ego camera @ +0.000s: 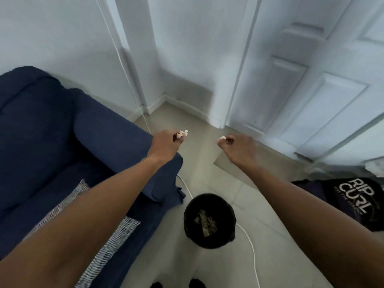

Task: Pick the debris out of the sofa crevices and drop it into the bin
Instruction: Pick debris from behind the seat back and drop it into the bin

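Both my arms reach forward over the floor beside the dark blue sofa (52, 125). My left hand (166, 145) pinches a small pale scrap of debris (184, 133) at its fingertips, above the sofa's armrest end. My right hand (239, 149) pinches another small white bit (221, 139). The black round bin (209, 220) stands on the tiled floor below and between my forearms, nearer to me than both hands. Some dark crumpled rubbish lies in its bottom.
A white cable (252, 250) runs over the floor past the bin and up the wall. A patterned grey cloth (116, 238) lies on the sofa seat. A white panelled door (311, 90) stands at the right. A black printed bag (357, 200) sits at the right edge.
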A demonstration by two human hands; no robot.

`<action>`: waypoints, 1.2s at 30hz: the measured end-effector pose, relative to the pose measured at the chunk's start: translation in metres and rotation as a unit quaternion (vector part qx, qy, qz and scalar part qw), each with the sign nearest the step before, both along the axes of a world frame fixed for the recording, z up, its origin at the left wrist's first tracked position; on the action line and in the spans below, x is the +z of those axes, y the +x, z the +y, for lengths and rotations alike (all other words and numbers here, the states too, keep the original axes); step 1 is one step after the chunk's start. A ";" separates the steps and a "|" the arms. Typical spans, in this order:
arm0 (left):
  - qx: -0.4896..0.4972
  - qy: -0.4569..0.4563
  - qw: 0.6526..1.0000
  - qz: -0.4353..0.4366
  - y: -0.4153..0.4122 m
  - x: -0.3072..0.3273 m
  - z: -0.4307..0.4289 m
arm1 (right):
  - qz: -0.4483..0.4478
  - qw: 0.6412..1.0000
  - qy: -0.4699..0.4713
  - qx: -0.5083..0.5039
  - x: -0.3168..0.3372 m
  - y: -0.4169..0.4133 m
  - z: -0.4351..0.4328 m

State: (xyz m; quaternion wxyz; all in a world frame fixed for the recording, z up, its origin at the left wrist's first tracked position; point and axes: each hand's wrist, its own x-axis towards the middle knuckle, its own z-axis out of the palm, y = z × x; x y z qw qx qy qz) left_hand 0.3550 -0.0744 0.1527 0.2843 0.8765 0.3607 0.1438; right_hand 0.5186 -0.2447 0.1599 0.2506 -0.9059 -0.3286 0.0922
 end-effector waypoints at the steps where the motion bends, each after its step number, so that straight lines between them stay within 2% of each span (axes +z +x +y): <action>1: -0.005 -0.005 1.000 0.008 0.002 -0.015 -0.006 | 0.008 1.000 -0.013 -0.010 -0.017 -0.001 -0.006; 9: -0.032 -0.059 0.997 0.045 -0.004 -0.140 -0.041 | 0.077 0.993 -0.073 -0.049 -0.147 -0.018 -0.047; 19: -0.029 -0.124 0.987 0.100 -0.025 -0.272 -0.076 | 0.125 0.982 -0.131 -0.052 -0.274 -0.046 -0.081; 26: -0.042 -0.137 0.982 0.123 -0.027 -0.319 -0.099 | 0.153 0.970 -0.185 -0.047 -0.312 -0.058 -0.097; 30: -0.044 -0.149 0.980 0.125 -0.028 -0.331 -0.108 | 0.199 0.947 -0.249 -0.032 -0.326 -0.060 -0.107; 36: -0.049 -0.149 0.980 0.119 -0.029 -0.335 -0.113 | 0.203 0.948 -0.244 -0.032 -0.329 -0.059 -0.111</action>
